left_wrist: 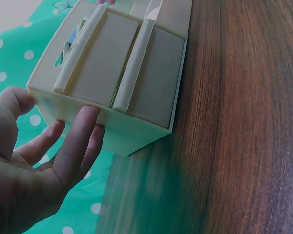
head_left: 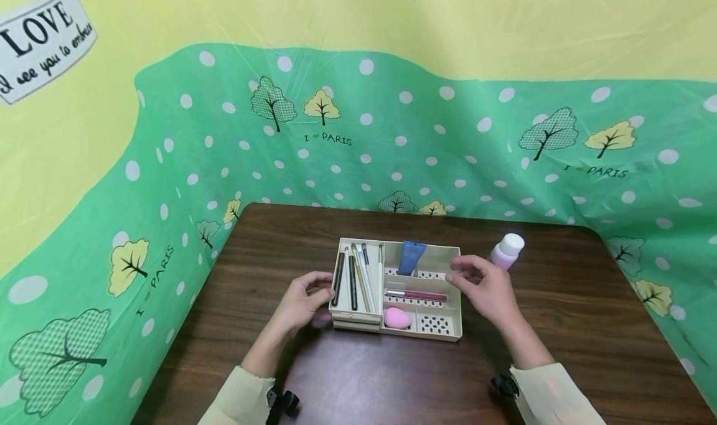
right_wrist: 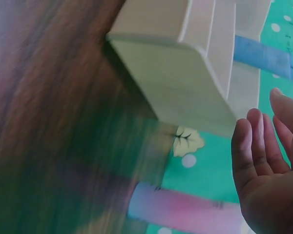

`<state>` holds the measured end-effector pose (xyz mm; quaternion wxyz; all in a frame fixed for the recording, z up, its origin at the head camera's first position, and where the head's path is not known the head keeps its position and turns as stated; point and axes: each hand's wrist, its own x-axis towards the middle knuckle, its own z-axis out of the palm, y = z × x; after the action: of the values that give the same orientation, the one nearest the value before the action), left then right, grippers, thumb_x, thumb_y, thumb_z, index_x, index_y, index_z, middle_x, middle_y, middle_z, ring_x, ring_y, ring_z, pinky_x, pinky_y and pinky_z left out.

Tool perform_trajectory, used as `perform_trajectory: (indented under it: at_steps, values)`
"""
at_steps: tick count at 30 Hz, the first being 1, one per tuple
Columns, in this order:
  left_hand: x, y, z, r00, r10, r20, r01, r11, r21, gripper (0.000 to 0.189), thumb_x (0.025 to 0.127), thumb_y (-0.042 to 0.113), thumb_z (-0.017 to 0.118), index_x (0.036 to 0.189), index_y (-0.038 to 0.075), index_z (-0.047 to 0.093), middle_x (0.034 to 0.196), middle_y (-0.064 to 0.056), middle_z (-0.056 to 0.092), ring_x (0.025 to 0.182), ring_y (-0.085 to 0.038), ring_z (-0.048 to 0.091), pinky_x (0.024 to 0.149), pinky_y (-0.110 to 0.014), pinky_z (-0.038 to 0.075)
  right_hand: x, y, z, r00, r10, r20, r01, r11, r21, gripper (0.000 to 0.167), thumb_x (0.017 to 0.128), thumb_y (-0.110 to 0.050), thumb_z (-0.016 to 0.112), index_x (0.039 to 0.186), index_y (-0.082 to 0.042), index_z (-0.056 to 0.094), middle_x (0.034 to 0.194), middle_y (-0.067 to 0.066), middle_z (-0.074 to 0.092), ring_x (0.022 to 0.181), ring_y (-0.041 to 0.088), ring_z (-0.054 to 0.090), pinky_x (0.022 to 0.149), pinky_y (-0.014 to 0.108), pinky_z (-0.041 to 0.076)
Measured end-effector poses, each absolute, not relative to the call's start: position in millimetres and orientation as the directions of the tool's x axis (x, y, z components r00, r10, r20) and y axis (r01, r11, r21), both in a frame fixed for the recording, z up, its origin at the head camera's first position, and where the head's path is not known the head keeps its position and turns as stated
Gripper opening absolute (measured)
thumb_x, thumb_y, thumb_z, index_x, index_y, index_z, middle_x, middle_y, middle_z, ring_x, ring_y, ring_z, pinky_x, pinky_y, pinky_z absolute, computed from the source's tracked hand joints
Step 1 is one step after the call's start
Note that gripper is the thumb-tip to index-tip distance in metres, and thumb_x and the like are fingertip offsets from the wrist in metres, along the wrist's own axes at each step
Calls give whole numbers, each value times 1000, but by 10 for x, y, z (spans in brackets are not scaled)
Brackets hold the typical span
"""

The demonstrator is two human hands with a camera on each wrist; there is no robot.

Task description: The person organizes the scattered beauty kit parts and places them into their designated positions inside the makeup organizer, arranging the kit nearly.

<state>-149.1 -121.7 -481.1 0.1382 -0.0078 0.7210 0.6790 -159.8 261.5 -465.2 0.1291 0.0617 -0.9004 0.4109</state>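
Note:
A cream makeup organizer (head_left: 455, 322) stands on the table. Its left section holds several slim brushes and pencils (head_left: 353, 282). To the right, a blue tube (head_left: 411, 257) stands in the back row, a pink lip gloss tube (head_left: 417, 295) lies in the middle row, and a pink makeup sponge (head_left: 397, 318) sits in front. My left hand (head_left: 302, 300) touches the organizer's left side with extended fingers, the thumb near its top edge. Over at the right rim, my right hand (head_left: 487, 288) hovers with loosely bent fingers and nothing between them.
Behind my right hand stands a lilac bottle with a white cap (head_left: 511, 244). Two drawer fronts (left_wrist: 100, 58) with long handles show in the left wrist view. The dark wooden table (head_left: 392, 381) borders a green and yellow patterned cloth (head_left: 336, 176) at the back and sides.

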Motion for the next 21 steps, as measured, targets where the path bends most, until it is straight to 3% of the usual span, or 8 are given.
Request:
perform_trajectory:
  at_steps: [13,21]
  values:
    - [-1489,-1221,-4815,-960,174,-219,-207,84,975,43,90,4,66,132,-1,62,122,-20,64,98,-19,66,67,-45,68,-1431,2962,-4865,-956,100,276,-134,690,-712,23,83,-15,86,102,-8,75,98,12,75,79,-4,62,64,8,53]
    - [-1489,-1220,-4809,-961,174,-217,-206,82,975,43,90,4,65,133,-1,61,121,-20,63,97,-18,65,67,-46,68,-1360,3187,-4931,-957,156,246,-55,734,-677,28,85,-27,86,105,-11,73,101,13,76,80,-7,58,59,12,50]
